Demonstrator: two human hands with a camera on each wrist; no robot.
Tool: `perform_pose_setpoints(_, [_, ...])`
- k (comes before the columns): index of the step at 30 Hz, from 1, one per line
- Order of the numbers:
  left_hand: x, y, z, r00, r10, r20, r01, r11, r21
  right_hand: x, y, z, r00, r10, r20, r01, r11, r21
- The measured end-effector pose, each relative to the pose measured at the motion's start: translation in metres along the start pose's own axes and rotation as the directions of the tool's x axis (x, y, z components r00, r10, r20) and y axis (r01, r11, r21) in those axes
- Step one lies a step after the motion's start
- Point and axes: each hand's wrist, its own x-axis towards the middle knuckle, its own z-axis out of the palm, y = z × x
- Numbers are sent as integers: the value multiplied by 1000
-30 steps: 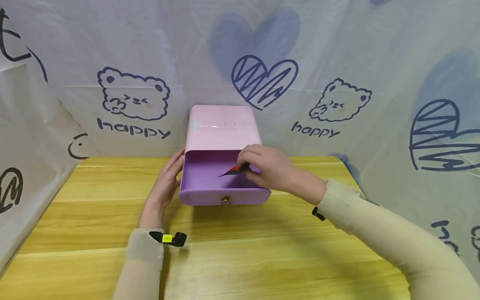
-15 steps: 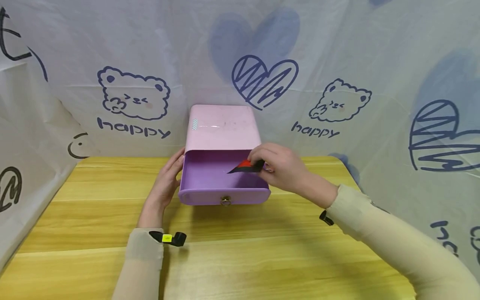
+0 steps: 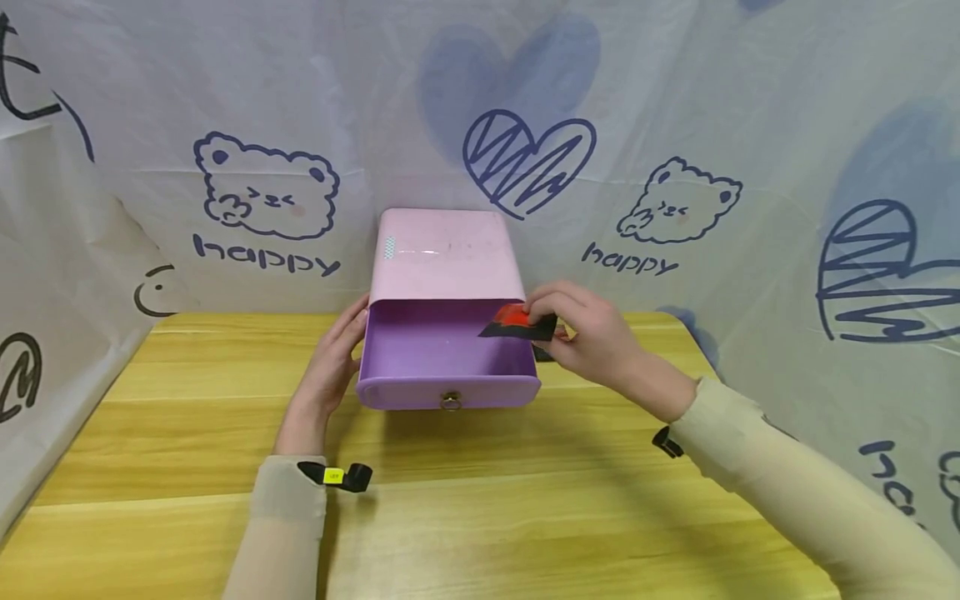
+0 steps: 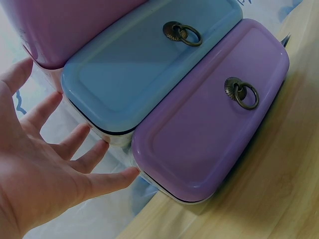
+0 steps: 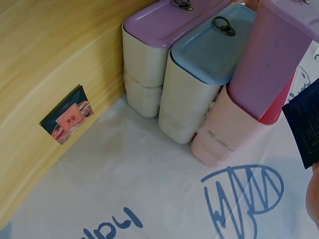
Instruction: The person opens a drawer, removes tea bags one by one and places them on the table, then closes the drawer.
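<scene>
My right hand (image 3: 592,337) is pinching a red-and-black packet (image 3: 513,318) over the right edge of the open purple drawer (image 3: 405,393). My left hand (image 4: 45,164), fingers spread, is touching the drawer unit's (image 3: 446,254) left side. Another packet (image 5: 69,117) is lying on the worktop (image 3: 480,517).
</scene>
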Motion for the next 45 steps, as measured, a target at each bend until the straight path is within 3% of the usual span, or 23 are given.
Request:
perform_pose_setpoints(16, [0, 1, 0, 1000, -10, 3, 10, 1000, 8, -25, 18, -13, 995, 30, -91, -34, 999, -35])
perform_pose_setpoints(37, [-1, 0, -1, 1000, 1, 2, -1, 1000, 11, -70, 51, -5, 983, 151, -104, -162, 981, -110])
perform_pose_setpoints(45, [-2, 1, 0, 1000, -2, 2, 2, 1000, 12, -89, 66, -1, 965, 250, -80, -261, 950, -172])
